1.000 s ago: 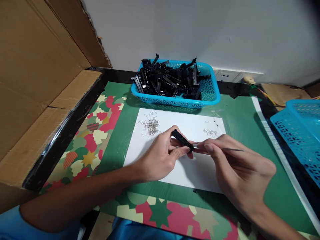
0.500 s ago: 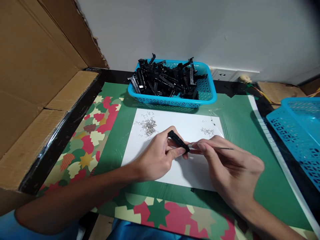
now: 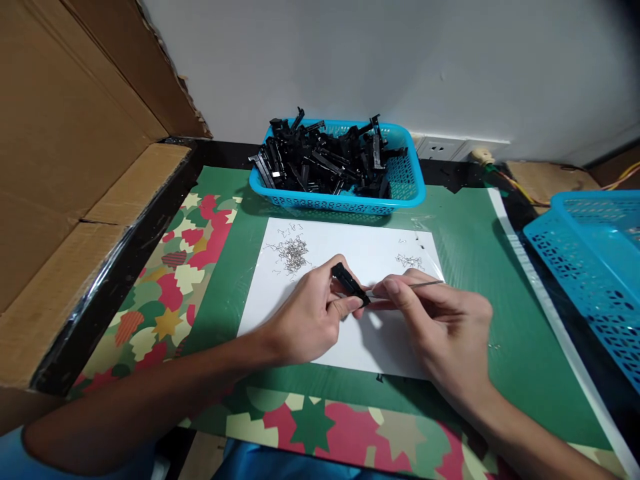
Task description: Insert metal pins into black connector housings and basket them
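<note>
My left hand (image 3: pixel 317 313) is closed around a narrow black plastic part (image 3: pixel 349 280), held tilted over a white sheet of paper (image 3: pixel 345 240). My right hand (image 3: pixel 445 327) pinches a thin metal tool (image 3: pixel 426 285), whose tip meets the lower right end of the black part; whether it is tweezers or a pick cannot be made out. On the sheet's left side lies a pile of tiny bent wire pieces (image 3: pixel 293 255). A smaller cluster of similar wires (image 3: pixel 410 261) sits at the right, just beyond my right hand.
Behind the sheet stands a blue basket (image 3: pixel 330 201) heaped with black plastic parts (image 3: pixel 320 157). Another blue basket (image 3: pixel 575 233) is at the right edge. A cardboard wall (image 3: pixel 65 133) rises on the left. Sockets and a plug (image 3: pixel 483 157) are at the back wall.
My right hand has turned slightly and drawn inward, and the tool lies at a steeper slant. The black part stays in my left hand. The whole view has shifted a little.
</note>
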`<state>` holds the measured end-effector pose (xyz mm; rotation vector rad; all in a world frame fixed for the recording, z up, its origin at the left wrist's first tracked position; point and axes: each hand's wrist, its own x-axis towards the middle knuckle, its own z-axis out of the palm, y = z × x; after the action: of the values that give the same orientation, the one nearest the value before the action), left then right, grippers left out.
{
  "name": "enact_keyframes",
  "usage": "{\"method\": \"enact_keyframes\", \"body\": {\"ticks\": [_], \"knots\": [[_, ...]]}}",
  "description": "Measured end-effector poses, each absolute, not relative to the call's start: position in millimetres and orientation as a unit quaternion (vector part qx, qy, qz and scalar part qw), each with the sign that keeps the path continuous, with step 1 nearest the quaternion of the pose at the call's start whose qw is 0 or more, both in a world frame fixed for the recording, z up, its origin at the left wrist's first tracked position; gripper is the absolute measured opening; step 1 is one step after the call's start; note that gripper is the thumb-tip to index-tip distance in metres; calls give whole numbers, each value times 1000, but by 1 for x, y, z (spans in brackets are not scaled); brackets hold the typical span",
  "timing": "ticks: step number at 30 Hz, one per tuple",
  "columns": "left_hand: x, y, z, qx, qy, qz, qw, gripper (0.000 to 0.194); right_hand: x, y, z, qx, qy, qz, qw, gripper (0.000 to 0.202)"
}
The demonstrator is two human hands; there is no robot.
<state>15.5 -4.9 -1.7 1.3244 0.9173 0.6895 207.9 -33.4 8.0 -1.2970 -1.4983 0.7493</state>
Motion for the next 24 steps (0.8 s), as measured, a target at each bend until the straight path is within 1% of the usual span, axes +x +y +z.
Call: {"method": "enact_keyframes", "body": {"ticks": [4,6,9,12,14,16,19,21,24], "knots": [[16,-4,1,580,391,297,650,10,211,-33,7,-543,-590,322,504,23],[15,-3,3,580,371,296,663,11,217,-29,6,-541,-548,343,537,23],[13,1,5,552,320,291,713,19,227,-20,5,-531,-486,359,594,25],[10,5,7,502,289,280,765,24,237,-11,8,-527,-482,333,616,26],[8,7,6,481,289,286,777,24,242,-8,10,-529,-509,303,607,25],[7,9,5,458,296,313,777,24,250,-6,13,-535,-554,271,578,25],[7,11,3,418,318,359,772,26,265,0,15,-560,-613,219,513,30],[8,11,3,406,331,373,766,27,277,6,13,-591,-652,186,437,33],[10,11,4,415,336,371,760,28,289,16,6,-620,-707,144,309,29]]}}
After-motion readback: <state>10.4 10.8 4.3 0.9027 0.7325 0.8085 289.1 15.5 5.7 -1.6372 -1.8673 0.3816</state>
